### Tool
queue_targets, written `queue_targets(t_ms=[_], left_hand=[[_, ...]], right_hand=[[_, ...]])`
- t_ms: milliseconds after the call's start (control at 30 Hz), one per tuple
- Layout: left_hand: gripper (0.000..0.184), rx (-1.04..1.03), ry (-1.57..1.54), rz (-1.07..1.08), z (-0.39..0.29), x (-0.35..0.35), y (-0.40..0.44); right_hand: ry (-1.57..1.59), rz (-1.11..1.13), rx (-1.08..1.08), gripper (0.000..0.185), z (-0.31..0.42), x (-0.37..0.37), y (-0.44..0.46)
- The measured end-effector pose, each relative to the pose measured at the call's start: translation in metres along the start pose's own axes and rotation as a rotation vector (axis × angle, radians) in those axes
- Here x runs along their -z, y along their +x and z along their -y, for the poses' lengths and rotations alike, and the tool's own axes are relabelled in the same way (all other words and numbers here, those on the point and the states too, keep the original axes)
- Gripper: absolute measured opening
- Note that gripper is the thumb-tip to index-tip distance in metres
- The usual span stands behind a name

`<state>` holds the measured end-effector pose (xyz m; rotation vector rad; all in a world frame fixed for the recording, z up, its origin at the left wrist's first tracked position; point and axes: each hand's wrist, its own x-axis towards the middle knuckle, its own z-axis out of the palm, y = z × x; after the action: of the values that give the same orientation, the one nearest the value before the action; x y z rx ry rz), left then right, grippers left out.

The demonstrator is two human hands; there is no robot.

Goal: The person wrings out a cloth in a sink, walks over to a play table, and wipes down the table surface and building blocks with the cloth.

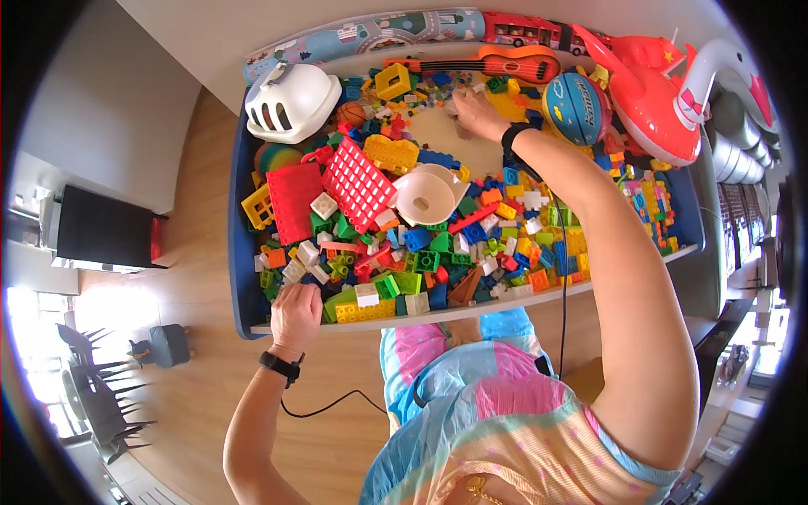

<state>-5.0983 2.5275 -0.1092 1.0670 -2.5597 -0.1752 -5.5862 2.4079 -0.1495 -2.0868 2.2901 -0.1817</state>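
My right hand reaches into the far middle of a blue-sided play bin. Its fingers are bent down against a pale bare patch, beside scattered small beads; whatever they hold, if anything, is hidden. At the bin's near left edge, my left hand rests with curled fingers. It lies next to white and green building bricks, and its grip is hidden from above. Between the hands are a white round cup, a red lattice panel and a yellow brick piece.
A white helmet-like toy sits at the far left. Along the back lie a rolled play mat, a toy guitar and a red toy bus. A blue ball and a red inflatable stand at right. A cable hangs from my right wrist.
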Motion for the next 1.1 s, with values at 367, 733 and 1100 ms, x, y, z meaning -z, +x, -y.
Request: queue_targets(t_ms=[367,733,1100], left_hand=[[0.006,0.006,-0.028,-0.012,-0.002,0.005,0.002],[0.007,-0.019,-0.019,-0.052,0.0,0.0,-0.004],[0.006,0.008,-0.033,-0.013,-0.001,0.0,-0.003]], right_hand=[[-0.005,0.003,-0.112,0.027,0.003,0.0,0.023],[0.067,0.278,0.148,0.032,0.023,0.032,-0.076],[-0.054,0.123,0.108,0.032,0.012,0.023,-0.038]])
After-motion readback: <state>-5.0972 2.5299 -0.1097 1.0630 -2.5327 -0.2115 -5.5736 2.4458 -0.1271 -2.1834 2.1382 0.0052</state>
